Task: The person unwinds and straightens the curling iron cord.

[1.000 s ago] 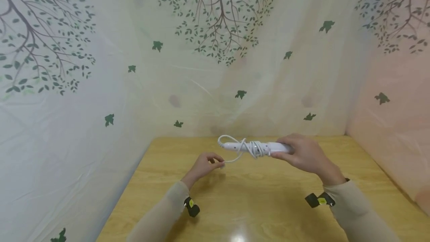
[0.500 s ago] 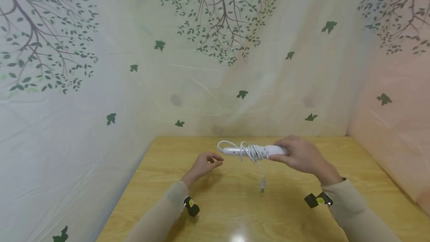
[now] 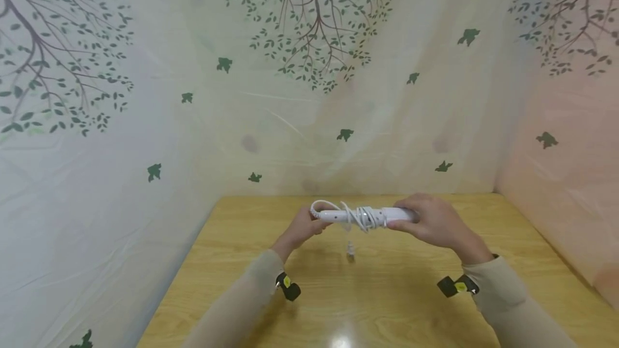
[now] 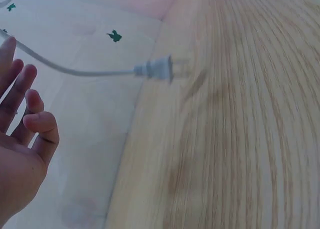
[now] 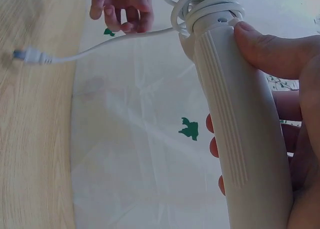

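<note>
A white hair straightener [image 3: 333, 216] is held level above the table, its white cord [image 3: 366, 218] wound several times round its middle. My right hand [image 3: 432, 222] grips the thicker end, and the right wrist view shows the thumb along the ribbed casing [image 5: 240, 114]. Close to the other end is my left hand [image 3: 306, 225], its fingers loosely bent. Nothing shows between those fingers in the left wrist view, though contact with the straightener cannot be told. The two-pin plug [image 4: 157, 70] dangles on a loose length of cord, just over the table.
The wooden table [image 3: 387, 299] lies beneath both hands. Pale curtains [image 3: 290, 122] printed with trees and green leaves enclose it at the back and both sides. Each wrist carries a small black camera [image 3: 288, 287].
My left hand has let go of the cord near the plug, then moved up and right to the straightener's end. The freed plug hangs and has swung left. My right hand keeps its grip.
</note>
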`<action>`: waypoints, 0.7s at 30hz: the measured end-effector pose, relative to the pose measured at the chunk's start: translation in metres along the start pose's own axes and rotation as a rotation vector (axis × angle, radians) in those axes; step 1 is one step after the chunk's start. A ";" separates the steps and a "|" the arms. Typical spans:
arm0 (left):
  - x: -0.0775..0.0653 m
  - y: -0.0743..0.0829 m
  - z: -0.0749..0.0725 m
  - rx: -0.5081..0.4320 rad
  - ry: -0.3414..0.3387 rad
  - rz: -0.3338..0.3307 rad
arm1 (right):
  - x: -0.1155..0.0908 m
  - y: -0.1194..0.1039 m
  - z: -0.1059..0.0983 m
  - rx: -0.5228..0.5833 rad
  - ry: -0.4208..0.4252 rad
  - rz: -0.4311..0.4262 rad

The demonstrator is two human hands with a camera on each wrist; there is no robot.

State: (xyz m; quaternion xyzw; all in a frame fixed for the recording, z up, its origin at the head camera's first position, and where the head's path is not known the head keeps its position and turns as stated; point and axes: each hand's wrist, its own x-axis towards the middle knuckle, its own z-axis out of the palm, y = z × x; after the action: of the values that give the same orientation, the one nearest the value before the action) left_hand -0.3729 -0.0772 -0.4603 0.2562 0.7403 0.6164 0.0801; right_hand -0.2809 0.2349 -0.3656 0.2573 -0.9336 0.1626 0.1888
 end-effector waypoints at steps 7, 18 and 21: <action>0.004 0.006 0.007 -0.057 0.024 0.036 | -0.001 0.002 0.003 0.009 0.024 -0.029; -0.009 0.031 0.016 -0.133 -0.014 0.042 | -0.002 0.003 0.008 0.007 0.029 -0.050; -0.009 0.034 0.017 -0.129 -0.014 0.062 | -0.001 0.002 0.007 0.002 0.029 -0.056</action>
State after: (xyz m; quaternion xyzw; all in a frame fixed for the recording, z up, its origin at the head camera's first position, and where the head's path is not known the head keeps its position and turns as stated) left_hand -0.3486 -0.0633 -0.4339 0.2777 0.6902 0.6632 0.0822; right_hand -0.2831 0.2346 -0.3727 0.2811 -0.9231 0.1618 0.2066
